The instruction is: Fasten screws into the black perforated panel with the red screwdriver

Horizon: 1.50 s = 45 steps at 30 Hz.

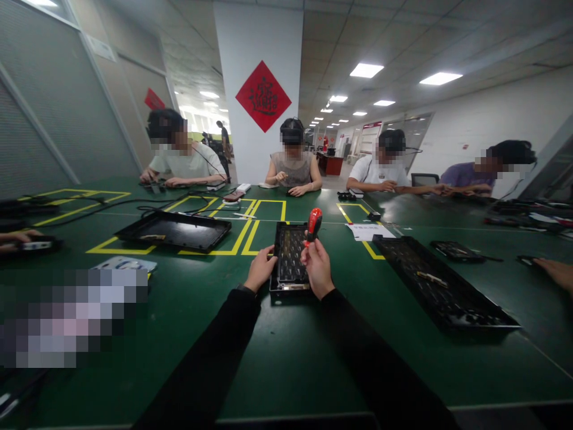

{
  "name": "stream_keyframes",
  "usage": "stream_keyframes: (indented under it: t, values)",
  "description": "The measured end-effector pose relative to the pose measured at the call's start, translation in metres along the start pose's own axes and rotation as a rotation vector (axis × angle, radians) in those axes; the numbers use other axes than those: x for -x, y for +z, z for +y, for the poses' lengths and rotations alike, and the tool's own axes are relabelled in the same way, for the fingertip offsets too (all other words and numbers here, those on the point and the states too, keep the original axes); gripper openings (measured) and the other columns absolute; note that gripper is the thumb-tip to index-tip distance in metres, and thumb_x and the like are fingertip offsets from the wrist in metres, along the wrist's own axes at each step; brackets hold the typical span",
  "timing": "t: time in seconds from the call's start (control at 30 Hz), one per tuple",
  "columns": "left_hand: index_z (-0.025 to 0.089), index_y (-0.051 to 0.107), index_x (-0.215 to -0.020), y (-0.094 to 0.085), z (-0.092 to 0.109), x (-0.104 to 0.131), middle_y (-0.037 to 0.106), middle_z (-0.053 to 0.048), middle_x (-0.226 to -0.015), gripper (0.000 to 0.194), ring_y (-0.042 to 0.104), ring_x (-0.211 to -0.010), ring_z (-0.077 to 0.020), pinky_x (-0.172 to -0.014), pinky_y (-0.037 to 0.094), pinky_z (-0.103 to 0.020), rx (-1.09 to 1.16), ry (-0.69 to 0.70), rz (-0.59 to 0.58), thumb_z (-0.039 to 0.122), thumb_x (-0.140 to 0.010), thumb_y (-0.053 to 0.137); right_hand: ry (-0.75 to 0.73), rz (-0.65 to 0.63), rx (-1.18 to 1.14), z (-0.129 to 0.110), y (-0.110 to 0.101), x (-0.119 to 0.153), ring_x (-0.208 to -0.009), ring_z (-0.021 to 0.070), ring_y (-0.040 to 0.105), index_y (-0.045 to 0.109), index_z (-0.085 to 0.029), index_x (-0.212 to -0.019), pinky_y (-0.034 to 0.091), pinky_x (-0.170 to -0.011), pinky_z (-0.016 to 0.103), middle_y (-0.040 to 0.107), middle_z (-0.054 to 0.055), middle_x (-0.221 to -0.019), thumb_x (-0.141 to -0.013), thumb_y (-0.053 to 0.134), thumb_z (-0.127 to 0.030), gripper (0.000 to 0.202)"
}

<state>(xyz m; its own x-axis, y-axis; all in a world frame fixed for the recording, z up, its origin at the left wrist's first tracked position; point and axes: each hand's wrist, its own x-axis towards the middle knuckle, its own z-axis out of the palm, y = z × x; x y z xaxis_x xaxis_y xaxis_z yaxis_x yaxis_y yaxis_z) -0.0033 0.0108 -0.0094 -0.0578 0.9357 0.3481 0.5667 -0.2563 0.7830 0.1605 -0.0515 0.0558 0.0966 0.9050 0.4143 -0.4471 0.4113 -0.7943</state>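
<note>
A black rectangular tray-like casing (290, 255) lies on the green table right in front of me, with rows of small parts inside it. My left hand (261, 268) rests at its left edge, thumb over the rim and fingers around the side. Over the casing's right edge, my right hand (317, 269) grips a screwdriver (314, 224) with a red and black handle. The handle points upward; its shaft and tip cannot be made out.
A wide black tray (179, 232) lies to the left with cables behind it. On the right are a long black casing (441, 286), a paper sheet (371, 232) and a small black device (457, 251). Several people sit across the table; other people's hands show at both sides.
</note>
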Motion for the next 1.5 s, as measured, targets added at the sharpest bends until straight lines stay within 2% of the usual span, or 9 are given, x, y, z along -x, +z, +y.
stream_keyframes:
  t: [0.2, 0.33, 0.63, 0.77, 0.9, 1.07, 1.17, 1.37, 1.5]
  values:
    - [0.018, 0.050, -0.119, 0.000, 0.000, 0.001, 0.055, -0.009, -0.114, 0.043, 0.057, -0.093, -0.0171, -0.088, 0.040, -0.032, 0.013, -0.013, -0.002, 0.025, -0.076, 0.048, -0.020, 0.009, -0.027, -0.002, 0.000, 0.001, -0.049, 0.0064, 0.042, 0.047, -0.024, -0.104, 0.031, -0.043, 0.020, 0.057, 0.002, -0.087, -0.085, 0.039, -0.047, 0.031]
    - [0.019, 0.049, -0.120, 0.000, 0.000, 0.001, 0.056, -0.009, -0.114, 0.044, 0.057, -0.091, -0.0165, -0.087, 0.041, -0.032, 0.016, -0.003, -0.009, 0.025, -0.076, 0.048, -0.052, 0.031, -0.013, -0.001, 0.001, 0.001, -0.047, 0.0045, 0.040, 0.047, -0.023, -0.096, 0.027, -0.041, 0.018, 0.056, 0.000, -0.085, -0.085, 0.038, -0.047, 0.028]
    - [0.018, 0.050, -0.118, -0.001, 0.002, 0.002, 0.056, -0.008, -0.112, 0.043, 0.057, -0.090, -0.0164, -0.087, 0.041, -0.032, -0.018, 0.004, -0.002, 0.022, -0.075, 0.048, -0.040, 0.036, 0.101, -0.004, -0.001, 0.001, -0.050, 0.0045, 0.040, 0.050, -0.022, -0.109, 0.035, -0.046, 0.017, 0.045, -0.006, -0.067, -0.076, 0.057, -0.034, 0.036]
    - [0.016, 0.053, -0.114, -0.004, 0.007, 0.005, 0.058, -0.008, -0.105, 0.039, 0.057, -0.084, -0.0158, -0.082, 0.043, -0.031, -0.027, 0.028, 0.034, 0.023, -0.075, 0.049, -0.074, 0.046, 0.098, -0.006, 0.001, 0.002, -0.055, 0.0055, 0.048, 0.044, -0.023, -0.117, 0.040, -0.050, 0.019, 0.055, -0.002, -0.084, -0.076, 0.058, -0.033, 0.044]
    - [0.016, 0.063, -0.091, -0.014, 0.029, 0.013, 0.060, -0.006, -0.089, 0.022, 0.055, -0.083, -0.0168, -0.080, 0.043, -0.031, -0.104, 0.152, 0.098, 0.024, -0.074, 0.052, -0.105, 0.038, 0.092, -0.004, 0.003, 0.004, -0.058, 0.0072, 0.055, 0.043, -0.022, -0.114, 0.043, -0.054, 0.022, 0.059, 0.005, -0.100, -0.080, 0.052, -0.035, 0.037]
    - [0.017, 0.066, -0.081, -0.023, 0.072, 0.028, 0.061, -0.003, -0.077, 0.023, 0.055, -0.071, -0.0140, -0.068, 0.044, -0.026, 0.036, 0.326, -0.279, 0.036, -0.073, 0.056, -0.149, 0.051, 0.124, 0.001, 0.001, 0.005, -0.057, 0.0062, 0.054, 0.047, -0.021, -0.106, 0.044, -0.055, 0.022, 0.057, 0.006, -0.107, -0.087, 0.040, -0.038, 0.026]
    - [0.017, 0.068, -0.076, -0.021, 0.084, 0.033, 0.063, -0.003, -0.076, 0.020, 0.056, -0.073, -0.0147, -0.071, 0.043, -0.025, 0.039, 0.366, -0.460, 0.034, -0.069, 0.061, -0.157, 0.075, 0.133, 0.003, 0.000, 0.005, -0.057, 0.0055, 0.053, 0.046, -0.022, -0.106, 0.044, -0.055, 0.021, 0.057, 0.005, -0.105, -0.087, 0.038, -0.037, 0.025]
    - [0.018, 0.069, -0.081, -0.015, 0.076, 0.032, 0.063, -0.004, -0.079, 0.025, 0.056, -0.074, -0.0164, -0.069, 0.043, -0.025, -0.092, 0.363, -0.442, 0.033, -0.061, 0.068, -0.150, 0.078, 0.124, 0.002, -0.001, 0.004, -0.055, 0.0052, 0.053, 0.047, -0.023, -0.105, 0.044, -0.053, 0.021, 0.058, 0.004, -0.103, -0.087, 0.038, -0.038, 0.024]
    - [0.019, 0.068, -0.084, -0.012, 0.070, 0.030, 0.063, -0.003, -0.082, 0.022, 0.056, -0.075, -0.0145, -0.071, 0.042, -0.023, -0.126, 0.411, -0.509, 0.031, -0.065, 0.065, -0.162, 0.081, 0.126, 0.004, -0.002, 0.004, -0.054, 0.0050, 0.054, 0.047, -0.023, -0.104, 0.044, -0.051, 0.020, 0.058, 0.003, -0.101, -0.087, 0.038, -0.037, 0.024]
